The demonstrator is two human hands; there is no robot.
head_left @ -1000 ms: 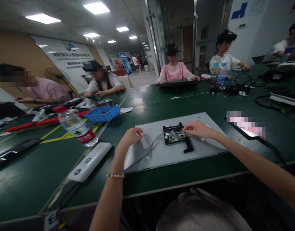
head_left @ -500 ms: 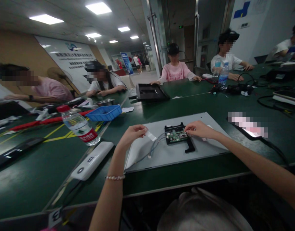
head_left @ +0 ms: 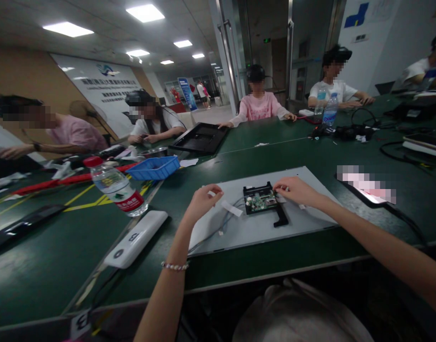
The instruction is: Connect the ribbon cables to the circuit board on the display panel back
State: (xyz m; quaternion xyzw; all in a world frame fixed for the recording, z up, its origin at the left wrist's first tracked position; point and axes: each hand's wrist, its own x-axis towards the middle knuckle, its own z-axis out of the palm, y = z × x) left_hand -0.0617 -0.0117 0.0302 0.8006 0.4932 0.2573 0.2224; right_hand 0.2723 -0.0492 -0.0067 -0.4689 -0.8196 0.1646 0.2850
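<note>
My left hand (head_left: 205, 202) hovers over the left part of a flat grey panel (head_left: 260, 232), fingers curled in a pinch. At its fingertips is one end of a narrow white strip (head_left: 232, 208), which slants across thin grey cables (head_left: 225, 219). These cables run to a green circuit board (head_left: 262, 203) set in a black bracket (head_left: 281, 219) on the panel. At the upper right corner of the board, my right hand (head_left: 292, 190) has its fingertips pressed together. Whatever those fingers grip is too small or hidden to make out.
Left of the panel are a white power bank (head_left: 137, 240), a red-capped water bottle (head_left: 116, 187) and a blue bin (head_left: 154, 168). A phone (head_left: 367, 185) with a cable lies to the right. Across the table a person's hand rests on a black frame (head_left: 200, 138).
My left hand and the white strip have shifted slightly right, towards the board. My right hand stays at the board's corner. Across the table, the black frame has slid left and turned.
</note>
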